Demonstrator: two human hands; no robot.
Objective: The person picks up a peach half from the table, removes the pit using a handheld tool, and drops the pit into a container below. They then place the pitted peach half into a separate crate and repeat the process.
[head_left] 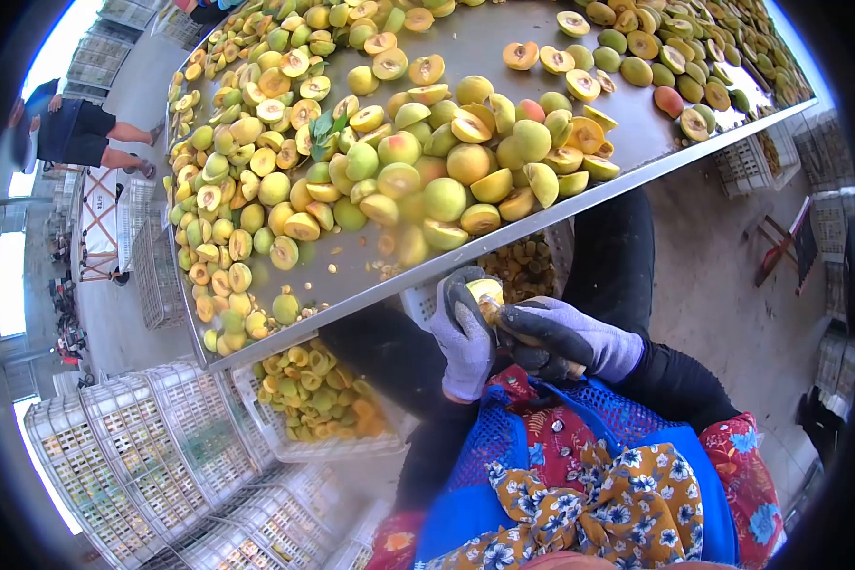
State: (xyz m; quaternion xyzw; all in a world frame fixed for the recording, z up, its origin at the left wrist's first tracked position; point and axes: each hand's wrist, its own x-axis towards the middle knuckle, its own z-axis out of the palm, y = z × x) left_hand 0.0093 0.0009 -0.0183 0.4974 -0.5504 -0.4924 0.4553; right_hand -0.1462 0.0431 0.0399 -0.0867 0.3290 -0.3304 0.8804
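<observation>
My left hand (463, 332), in a lilac glove with dark grey palm and fingers, is closed around a yellow apricot half (485, 289). In a matching glove, my right hand (570, 337) grips a small tool with a brown, wooden-looking handle (575, 370). The tool's working end meets the cut face of the fruit; its exact shape is hidden. Both hands are close together over my lap, just below the edge of a metal table (351, 261). A crate of brown stones or scraps (522, 266) sits beneath them, partly covered by my left hand.
Many whole and halved apricots (446, 199) are heaped on the table. Below its left corner stands a white crate of apricot halves (318, 389). Stacked plastic crates (142, 446) fill the lower left. A person (76, 128) stands at the far left; a folding stool (787, 247) is at right.
</observation>
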